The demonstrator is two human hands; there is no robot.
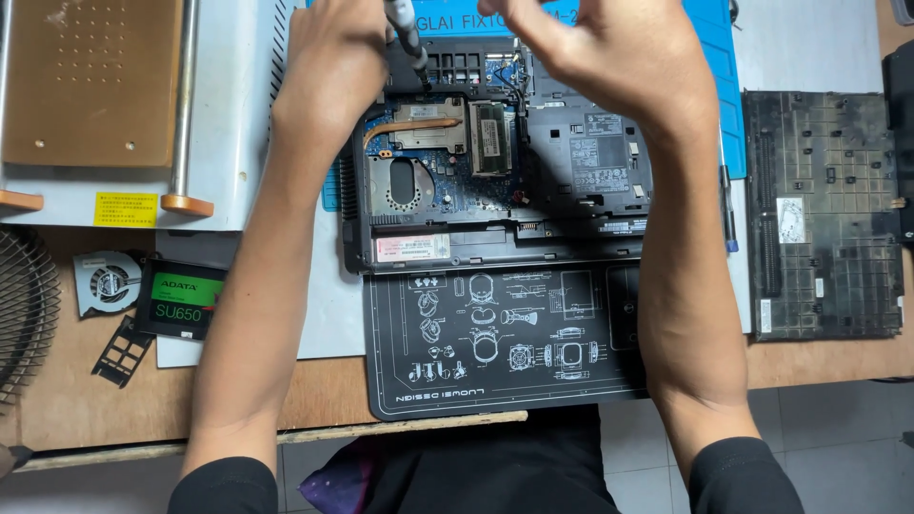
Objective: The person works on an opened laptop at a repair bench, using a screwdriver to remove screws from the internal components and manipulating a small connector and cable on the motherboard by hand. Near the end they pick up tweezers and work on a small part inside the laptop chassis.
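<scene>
An opened black laptop base [581, 152] lies upside down on a blue mat, its copper heat pipe, fan and memory module exposed. My left hand [333, 67] grips a screwdriver [409, 43] whose tip stands on the laptop's far left area. My right hand [609, 52] hovers over the laptop's far right part with its fingers spread and nothing visibly held. Both forearms reach across a black work mat [495, 333] with white drawings.
A removed black bottom cover [824, 214] lies at the right. At the left sit a loose small fan [107, 281], a boxed solid-state drive [179, 299], a black bracket [122, 350] and a machine with a tan perforated plate [90, 81]. The wooden table edge [286, 433] runs near me.
</scene>
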